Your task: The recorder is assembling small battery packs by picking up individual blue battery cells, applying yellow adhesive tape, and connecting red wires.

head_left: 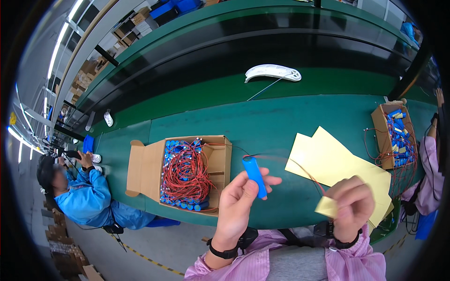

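Between the thumb and fingers of my left hand (236,200) is a blue cylindrical battery (254,176), tilted above the green table. Thin wires (311,176) come off its top and run right toward my right hand (354,202), which is slightly blurred. That hand pinches a small yellow sticker-like piece (326,207); whether it also grips the wire end is unclear. Pale yellow sheets (323,159) lie overlapping behind and beside it. Left of my left hand stands an open cardboard box (218,165) packed with blue batteries and tangled red wires (188,178).
At the far right a smaller cardboard box (382,138) holds more blue batteries, with wires hanging over its side. A white curved part (273,72) rests on the green strip beyond the table (262,119). One person in blue (86,192) sits at left; another's pink sleeve (429,173) shows at right.
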`<state>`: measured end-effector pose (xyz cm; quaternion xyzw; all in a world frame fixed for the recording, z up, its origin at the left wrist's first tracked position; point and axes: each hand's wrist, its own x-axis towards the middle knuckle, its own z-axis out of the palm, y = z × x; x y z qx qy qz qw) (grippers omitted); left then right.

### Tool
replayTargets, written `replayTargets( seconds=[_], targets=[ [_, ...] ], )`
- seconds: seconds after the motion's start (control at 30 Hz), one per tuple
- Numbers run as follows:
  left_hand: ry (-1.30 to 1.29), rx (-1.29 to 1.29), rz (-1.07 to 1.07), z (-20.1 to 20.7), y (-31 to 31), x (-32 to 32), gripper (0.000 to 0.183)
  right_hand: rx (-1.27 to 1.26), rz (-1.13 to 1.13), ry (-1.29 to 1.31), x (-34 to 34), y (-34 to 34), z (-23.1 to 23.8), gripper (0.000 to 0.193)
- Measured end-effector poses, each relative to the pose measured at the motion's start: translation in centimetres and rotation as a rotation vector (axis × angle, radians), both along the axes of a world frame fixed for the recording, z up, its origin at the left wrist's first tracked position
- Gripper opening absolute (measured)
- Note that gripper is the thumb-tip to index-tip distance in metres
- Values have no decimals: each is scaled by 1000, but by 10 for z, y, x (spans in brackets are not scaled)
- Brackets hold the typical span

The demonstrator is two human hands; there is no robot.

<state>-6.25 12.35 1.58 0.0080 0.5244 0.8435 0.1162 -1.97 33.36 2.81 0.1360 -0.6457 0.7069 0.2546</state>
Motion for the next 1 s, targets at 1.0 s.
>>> replayTargets(
  seconds=[1.0],
  targets=[
    [-6, 207, -106, -9, -5, -1, 38, -33, 287, -121, -5, -15, -15, 63]
  ],
)
